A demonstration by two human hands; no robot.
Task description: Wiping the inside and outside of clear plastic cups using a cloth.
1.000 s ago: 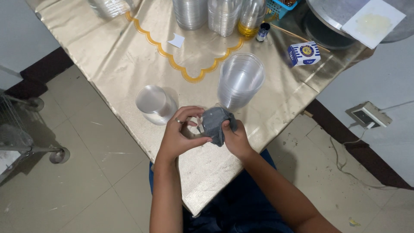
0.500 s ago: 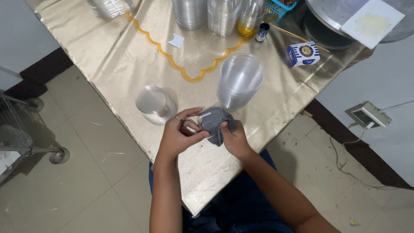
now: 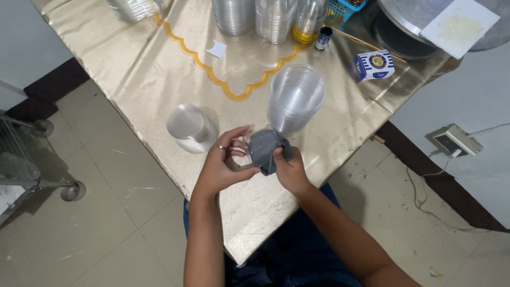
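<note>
Upturned clear cup (image 3: 188, 127) on gold tablecloth (image 3: 143, 69), left of hands. Left hand (image 3: 220, 167), ring on finger, curled around small clear cup, mostly hidden. Right hand (image 3: 287, 170) pinches grey cloth (image 3: 264, 150) against it, above table edge. Tall stack of clear cups (image 3: 295, 98) just behind. Blue-white box (image 3: 374, 65) far right.

The cloth (image 3: 264, 149) held between the two hands is plain dark grey. The worktop (image 3: 159, 69) wears a shiny gold cover, edged with a darker orange-gold scalloped line. The stack of cups (image 3: 295, 98) is clear, colourless plastic, as is the upturned cup (image 3: 187, 126) beside it. A small box (image 3: 374, 65) is white with blue stripes and a yellow round mark. The little basket (image 3: 348, 6) is bright blue. The floor (image 3: 106, 212) is pale beige tile. A ring (image 3: 221, 147) on the left hand (image 3: 220, 167) is gold.
</note>
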